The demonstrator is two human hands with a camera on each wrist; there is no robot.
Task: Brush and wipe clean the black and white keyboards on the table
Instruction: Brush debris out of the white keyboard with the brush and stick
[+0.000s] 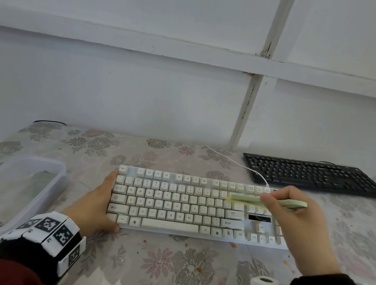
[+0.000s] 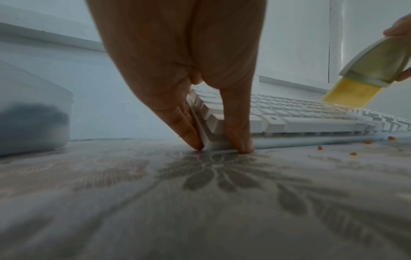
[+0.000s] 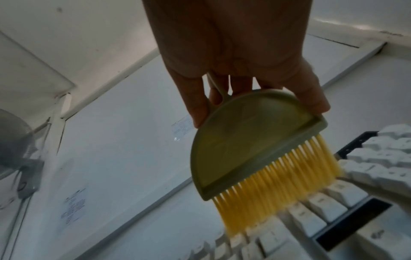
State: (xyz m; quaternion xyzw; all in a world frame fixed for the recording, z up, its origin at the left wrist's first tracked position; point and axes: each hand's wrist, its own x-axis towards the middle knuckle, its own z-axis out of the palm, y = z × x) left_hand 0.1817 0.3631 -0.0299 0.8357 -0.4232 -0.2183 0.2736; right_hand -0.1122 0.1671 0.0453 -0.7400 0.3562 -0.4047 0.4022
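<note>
At centre frame, the left hand [image 1: 96,204] clasps the white keyboard [image 1: 181,205], fingers [image 2: 189,130] pinching its end. Right-hand [image 1: 296,218] fingers pinch the brush [image 1: 267,201]; best sweep lightly along each row, bristles between keys, keyboard braced.

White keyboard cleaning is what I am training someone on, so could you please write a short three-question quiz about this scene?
1. True or false: the right hand holds the brush with its bristles on the white keyboard.
2. What does the left hand do? A) lifts the plastic tub B) grips the white keyboard's left end C) rests on the black keyboard
3. Fill in: orange crumbs lie on the ____ in front of the white keyboard.

Key: 1 true; 2 B; 3 tablecloth.
</note>
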